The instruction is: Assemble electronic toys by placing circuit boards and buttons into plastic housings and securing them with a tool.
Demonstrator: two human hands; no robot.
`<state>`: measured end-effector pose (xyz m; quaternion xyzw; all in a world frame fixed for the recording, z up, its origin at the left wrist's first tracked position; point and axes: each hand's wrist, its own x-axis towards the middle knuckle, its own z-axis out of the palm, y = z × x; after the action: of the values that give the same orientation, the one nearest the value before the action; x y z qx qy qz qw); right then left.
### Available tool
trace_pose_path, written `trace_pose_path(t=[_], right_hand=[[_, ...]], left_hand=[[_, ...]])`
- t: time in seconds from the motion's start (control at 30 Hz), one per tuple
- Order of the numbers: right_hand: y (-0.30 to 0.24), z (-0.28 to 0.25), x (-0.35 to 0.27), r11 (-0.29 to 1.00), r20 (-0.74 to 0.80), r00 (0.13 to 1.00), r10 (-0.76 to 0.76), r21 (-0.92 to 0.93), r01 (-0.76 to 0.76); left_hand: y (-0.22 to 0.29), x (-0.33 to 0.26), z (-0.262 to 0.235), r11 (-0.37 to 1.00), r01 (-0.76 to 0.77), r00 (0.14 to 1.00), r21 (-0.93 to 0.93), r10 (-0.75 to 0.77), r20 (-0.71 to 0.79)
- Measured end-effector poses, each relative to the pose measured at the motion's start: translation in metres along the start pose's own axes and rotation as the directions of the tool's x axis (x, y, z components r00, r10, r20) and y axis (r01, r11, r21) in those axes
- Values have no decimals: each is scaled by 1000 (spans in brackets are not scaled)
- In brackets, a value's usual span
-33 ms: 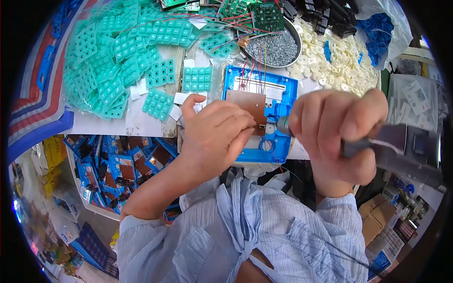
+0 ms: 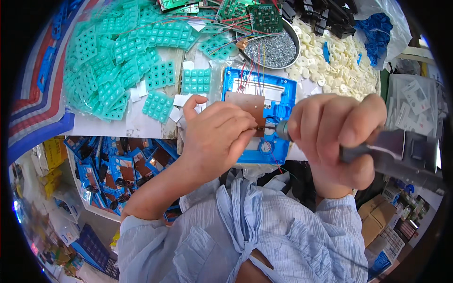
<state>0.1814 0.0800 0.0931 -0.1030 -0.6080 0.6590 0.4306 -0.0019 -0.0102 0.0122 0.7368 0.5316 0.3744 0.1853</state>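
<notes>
A blue plastic housing [image 2: 285,153] lies before me at the table's front edge, a brown circuit board [image 2: 244,100] and thin wires inside it. My right hand [image 2: 337,134] is closed around a dark power screwdriver [image 2: 394,150], held roughly level, its grey nose [image 2: 281,129] pointing left over the housing. My left hand [image 2: 219,129] rests on the board's left part. Its thumb and forefinger are pinched together at the driver's tip, and what they hold there is too small to make out.
Teal keypads [image 2: 106,61] are heaped at the left. Behind the housing stand a round pan of screws [image 2: 273,49] and green circuit boards [image 2: 264,19]. Cream plastic discs [image 2: 335,61] spread at the right. Below left, a bin [image 2: 78,191] contains several blue assemblies.
The screwdriver and my right hand have shifted slightly left, bringing the driver's tip to my left fingertips. The housing has moved a little left too. My left hand has barely moved.
</notes>
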Motion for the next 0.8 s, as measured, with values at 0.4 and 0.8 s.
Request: trace_pose_path(t=[0.4, 0.8], right_hand=[[-15, -15, -14, 1000, -99, 995, -23, -2, 23], [-10, -38, -17, 996, -99, 991, -90, -8, 90]], left_hand=[[7, 37, 13, 981, -191, 982, 21, 190, 17], [-54, 183, 59, 737, -377, 915, 561, 203, 348]])
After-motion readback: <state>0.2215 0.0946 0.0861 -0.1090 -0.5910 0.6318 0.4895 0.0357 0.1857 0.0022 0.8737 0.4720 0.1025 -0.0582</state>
